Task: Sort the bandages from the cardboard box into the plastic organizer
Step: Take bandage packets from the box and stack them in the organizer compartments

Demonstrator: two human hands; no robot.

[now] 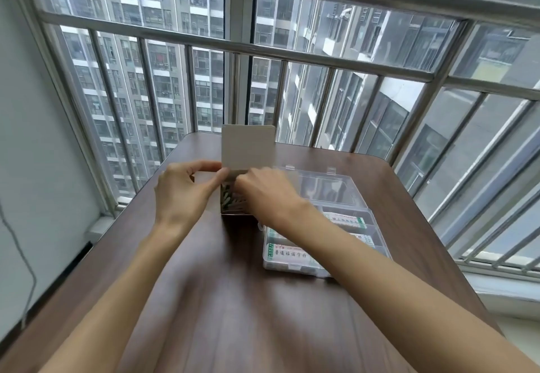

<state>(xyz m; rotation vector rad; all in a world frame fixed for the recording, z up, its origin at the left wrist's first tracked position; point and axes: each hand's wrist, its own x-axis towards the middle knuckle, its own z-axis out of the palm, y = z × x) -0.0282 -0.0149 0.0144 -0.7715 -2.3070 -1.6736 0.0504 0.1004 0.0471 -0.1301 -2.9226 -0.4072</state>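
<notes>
- My left hand (182,188) pinches the side flap of the cardboard box (248,150), steadying it so the mouth stays open.
- My right hand (267,194) reaches into the box among the bandages (230,200); whether its fingers have closed on any I cannot tell.
- The plastic organizer (336,188) lies just beside the box, lid open, with some compartments already filled.

A single wide-angle head-worn camera looks forward and down from close above the brown table (222,299). It faces the barred window (292,51) beyond the table's far edge. Both forearms enter from the bottom edge. Straight bars bow near the borders.
</notes>
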